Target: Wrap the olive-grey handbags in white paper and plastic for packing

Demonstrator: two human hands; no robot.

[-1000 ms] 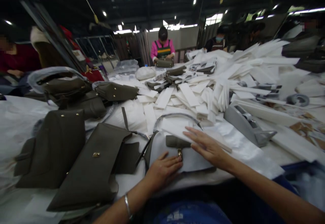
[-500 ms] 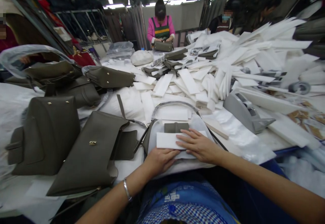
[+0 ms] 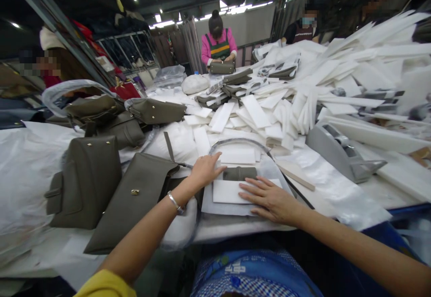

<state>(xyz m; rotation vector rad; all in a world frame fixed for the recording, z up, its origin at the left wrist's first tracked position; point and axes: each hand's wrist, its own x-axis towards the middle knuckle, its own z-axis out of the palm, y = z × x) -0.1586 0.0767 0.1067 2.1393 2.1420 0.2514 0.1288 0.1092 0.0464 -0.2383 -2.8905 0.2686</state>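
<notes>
An olive handbag (image 3: 239, 173) lies in front of me, largely covered by a thin white sheet (image 3: 208, 201). Across it rests a white foam strip (image 3: 226, 192). My right hand (image 3: 269, 199) lies flat on the strip's right end, fingers spread. Above the bag's left side is my left hand (image 3: 208, 170), its fingers apart and nothing seen in them; whether it touches the bag I cannot tell. The bag's plastic-wrapped handle (image 3: 239, 141) arches behind.
Olive bags (image 3: 90, 180) stand and lie at the left. A heap of white foam strips (image 3: 292, 108) spreads across the back and right. On the right sits a grey tape dispenser (image 3: 336, 151). A co-worker (image 3: 218, 41) across the table handles an olive bag.
My left hand has left the front edge of the foam strip and moved forward to the bag's upper left. My right hand stays on the strip. The view has shifted slightly left.
</notes>
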